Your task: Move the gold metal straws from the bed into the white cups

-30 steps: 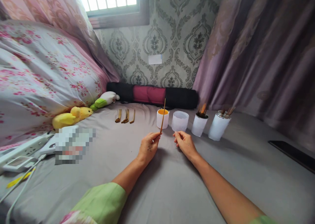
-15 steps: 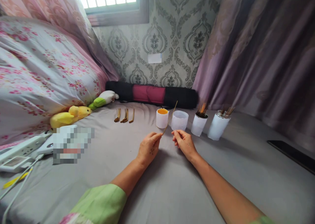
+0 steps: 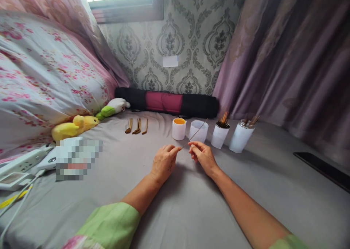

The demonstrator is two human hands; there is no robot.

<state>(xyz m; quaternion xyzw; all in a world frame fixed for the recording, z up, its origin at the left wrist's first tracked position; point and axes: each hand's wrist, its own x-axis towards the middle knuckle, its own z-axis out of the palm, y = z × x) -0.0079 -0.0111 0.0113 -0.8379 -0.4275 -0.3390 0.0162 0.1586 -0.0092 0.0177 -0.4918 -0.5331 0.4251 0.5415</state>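
My left hand (image 3: 165,161) is closed, pinching the lower end of a thin brown stick (image 3: 199,129) between thumb and forefinger. The stick slants up to the right, across the front of a translucent white tub (image 3: 198,134). My right hand (image 3: 203,156) has its fingers curled, with the fingertips at the stick just beyond my left hand. Left of the tub stands a white-wrapped cup (image 3: 179,131) with orange contents. To the right are a white-wrapped jar (image 3: 220,136) and a taller white jar (image 3: 241,137), both with brown sticks standing in them.
Small groups of bent brown sticks (image 3: 136,126) lie on the grey sheet (image 3: 164,212). Plush toys (image 3: 73,128), a power strip (image 3: 26,161) and cables are at the left. A black and maroon roll (image 3: 164,102) lies by the wall; a black phone (image 3: 322,170) lies far right.
The stick has tipped from steep to a lower slant toward the right. My right fingers, apart from it before, are now against it. The view has shifted slightly.
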